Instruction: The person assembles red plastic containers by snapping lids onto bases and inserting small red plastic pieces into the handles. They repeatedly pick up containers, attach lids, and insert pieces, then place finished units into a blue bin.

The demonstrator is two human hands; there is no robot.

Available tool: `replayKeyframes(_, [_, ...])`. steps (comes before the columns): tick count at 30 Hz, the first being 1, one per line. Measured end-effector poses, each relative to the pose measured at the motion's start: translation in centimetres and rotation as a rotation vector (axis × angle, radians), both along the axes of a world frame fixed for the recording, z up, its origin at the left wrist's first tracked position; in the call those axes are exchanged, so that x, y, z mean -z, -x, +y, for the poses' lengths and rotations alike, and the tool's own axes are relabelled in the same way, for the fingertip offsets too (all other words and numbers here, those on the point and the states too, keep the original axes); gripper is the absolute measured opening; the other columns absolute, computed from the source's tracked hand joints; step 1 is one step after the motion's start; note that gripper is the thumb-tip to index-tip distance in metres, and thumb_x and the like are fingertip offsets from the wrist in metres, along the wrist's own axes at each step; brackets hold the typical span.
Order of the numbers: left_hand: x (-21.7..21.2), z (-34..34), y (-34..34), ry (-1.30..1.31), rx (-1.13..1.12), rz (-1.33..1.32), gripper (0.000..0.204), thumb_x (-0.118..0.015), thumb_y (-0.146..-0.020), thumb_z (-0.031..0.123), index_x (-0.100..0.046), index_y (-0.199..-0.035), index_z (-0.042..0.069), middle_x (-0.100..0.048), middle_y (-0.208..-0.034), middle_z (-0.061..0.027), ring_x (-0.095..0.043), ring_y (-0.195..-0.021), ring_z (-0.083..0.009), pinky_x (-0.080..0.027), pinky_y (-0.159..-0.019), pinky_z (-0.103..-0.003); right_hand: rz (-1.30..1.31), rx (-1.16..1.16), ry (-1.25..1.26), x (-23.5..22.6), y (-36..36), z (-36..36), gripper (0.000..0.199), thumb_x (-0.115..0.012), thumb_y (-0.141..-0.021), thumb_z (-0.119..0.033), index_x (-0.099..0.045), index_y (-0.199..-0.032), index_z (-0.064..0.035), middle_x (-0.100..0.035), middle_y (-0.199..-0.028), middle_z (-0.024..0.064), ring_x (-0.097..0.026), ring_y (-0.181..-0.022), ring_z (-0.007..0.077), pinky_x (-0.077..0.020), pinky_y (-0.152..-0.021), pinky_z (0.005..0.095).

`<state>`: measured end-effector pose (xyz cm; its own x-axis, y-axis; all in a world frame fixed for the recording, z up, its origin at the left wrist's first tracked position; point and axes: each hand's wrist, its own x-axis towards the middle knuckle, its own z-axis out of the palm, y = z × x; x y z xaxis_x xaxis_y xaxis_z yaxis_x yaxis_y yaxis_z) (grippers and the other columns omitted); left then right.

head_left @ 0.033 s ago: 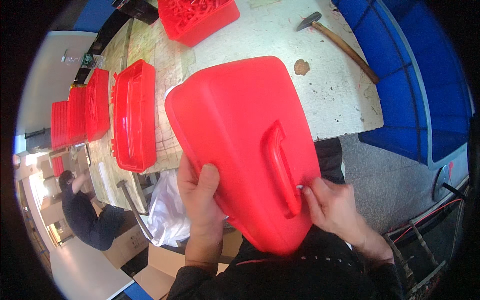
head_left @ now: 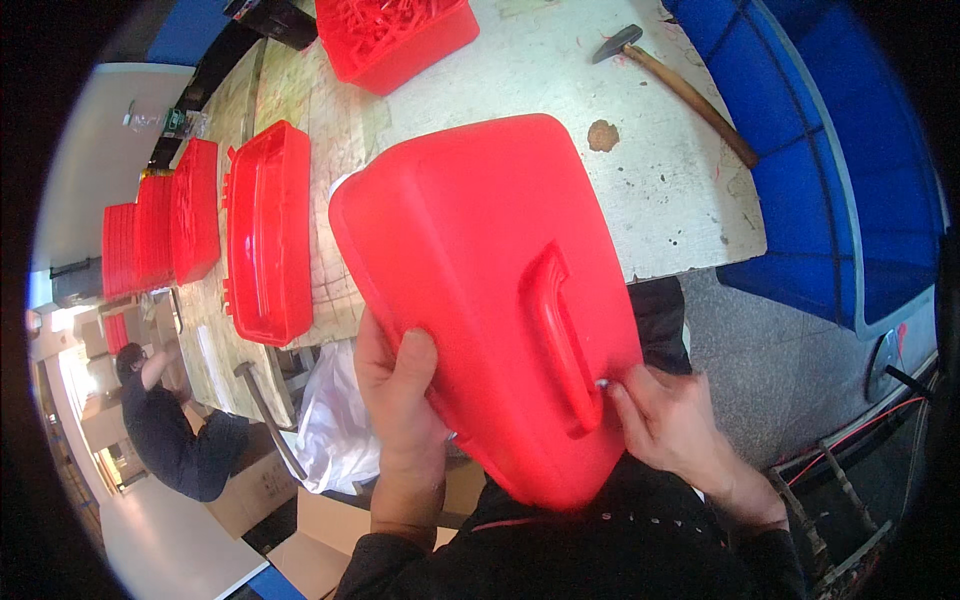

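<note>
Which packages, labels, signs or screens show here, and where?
No labels, signs or screens can be made out.
Cardboard boxes: on the floor at lower left, under the table edge; brown, plain, partly open.
White plastic bag: hanging or lying beside the boxes, just left of the left hand; crumpled, translucent white.
Red crate: top of the table, rectangular, filled with small red parts.

The big red rectangular plastic lid with a moulded handle [head_left: 480, 300] looks smooth and faintly glossy. The pale worn worktop [head_left: 650, 210] is rough, stained and chipped. The wooden-handled hammer [head_left: 672, 82] has a dull metal head.
</note>
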<state>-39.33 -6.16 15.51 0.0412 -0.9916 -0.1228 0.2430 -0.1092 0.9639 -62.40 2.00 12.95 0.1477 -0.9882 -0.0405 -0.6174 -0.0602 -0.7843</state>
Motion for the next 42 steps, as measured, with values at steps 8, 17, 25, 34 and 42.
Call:
replayKeyframes(8, [1.7,3.5,-1.5,-0.188,0.131,0.221,0.062,-0.064,-0.096,0.037,-0.045,-0.143,0.002,-0.055,-0.140,-0.0130,-0.056,-0.126,-0.0279,-0.044,-0.107,-0.047,-0.134,0.120,0.127,0.1,-1.8,-4.5,0.034,-0.072,-0.088,-0.027,-0.054,-0.101,-0.0016,-0.065,-0.076,0.0182,-0.068,-0.068,0.0365,-0.0525,-0.055,0.0434])
replayKeyframes(17, [3.3,4.8,-3.0,-0.232,0.231,0.372,0.047,-0.072,-0.087,0.010,-0.056,-0.130,0.002,-0.065,-0.125,-0.0069,-0.064,-0.109,-0.0173,-0.050,-0.097,-0.036,-0.296,0.048,-0.021,-2.5,0.0,-3.7,0.031,-0.074,-0.085,-0.017,-0.057,-0.106,-0.0011,-0.067,-0.078,0.0179,-0.069,-0.069,0.0366,-0.0542,-0.059,0.0407])
replayKeyframes(25, [-8.5,1.9,-3.3,0.171,0.318,-0.495,0.036,-0.072,-0.090,0.013,-0.062,-0.123,0.000,-0.070,-0.110,-0.0090,-0.065,-0.101,-0.0140,-0.051,-0.090,-0.033,-0.553,0.037,0.234,-3.5,-8.1,-8.1,0.019,-0.060,-0.091,-0.003,-0.061,-0.109,0.0025,-0.068,-0.080,0.0216,-0.071,-0.068,0.0347,-0.0554,-0.061,0.0382])
replayKeyframes(34, [-7.6,-12.8,-14.0,0.350,-0.174,-1.951,0.026,-0.066,-0.088,0.028,-0.058,-0.096,0.004,-0.066,-0.077,-0.0238,-0.066,-0.074,-0.0447,-0.050,-0.064,-0.055,0.314,0.151,0.184,0.8,-0.1,-16.0,0.019,-0.059,-0.090,-0.011,-0.055,-0.102,0.0032,-0.067,-0.086,0.0230,-0.067,-0.080,0.0411,-0.0555,-0.072,0.0484])
replayKeyframes(42, [3.3,-20.0,-22.0,-0.028,-0.019,-2.066,0.036,-0.061,-0.090,0.033,-0.062,-0.103,0.000,-0.069,-0.095,-0.0249,-0.067,-0.090,-0.0435,-0.053,-0.078,-0.053,0.809,0.270,0.608,-8.1,21.8,-15.7,0.015,-0.058,-0.093,-0.009,-0.063,-0.107,-0.0067,-0.067,-0.094,0.0157,-0.068,-0.086,0.0288,-0.0574,-0.070,0.0357])
